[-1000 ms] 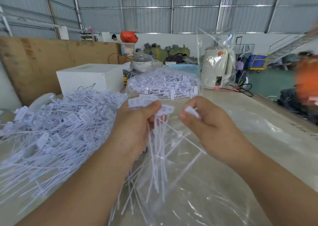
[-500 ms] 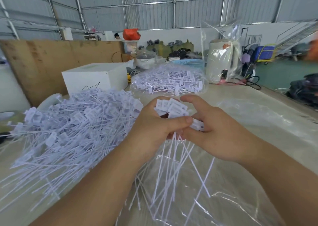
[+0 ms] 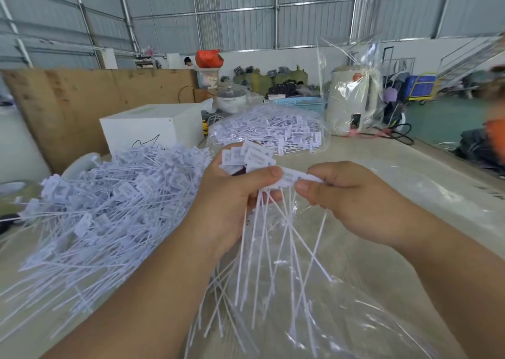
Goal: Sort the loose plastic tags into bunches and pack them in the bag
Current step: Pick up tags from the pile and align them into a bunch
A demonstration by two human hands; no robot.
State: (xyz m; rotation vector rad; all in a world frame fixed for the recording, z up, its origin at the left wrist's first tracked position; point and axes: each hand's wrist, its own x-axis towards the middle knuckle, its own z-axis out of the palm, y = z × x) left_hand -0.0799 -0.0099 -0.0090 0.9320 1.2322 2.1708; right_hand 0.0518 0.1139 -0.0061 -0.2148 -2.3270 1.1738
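Note:
My left hand (image 3: pixel 232 197) grips a bunch of white plastic tags (image 3: pixel 250 156) by their flat heads, and their thin tails hang down over a clear plastic bag (image 3: pixel 341 317) spread on the table. My right hand (image 3: pixel 344 194) pinches the head of one tag (image 3: pixel 292 179) lying crosswise against the bunch, right at my left thumb. A large heap of loose tags (image 3: pixel 103 202) covers the table to the left. Behind the hands lies a filled clear bag of tags (image 3: pixel 273 131).
A white box (image 3: pixel 153 126) stands at the back left in front of a plywood board (image 3: pixel 82 104). A white appliance wrapped in clear plastic (image 3: pixel 352 99) stands at the back right, with black cables beside it. The table's right edge runs diagonally past the appliance.
My right hand brought a single tag from the right up to the bunch, closed in against my left hand, and now has drawn slightly right, still pinching that tag's head.

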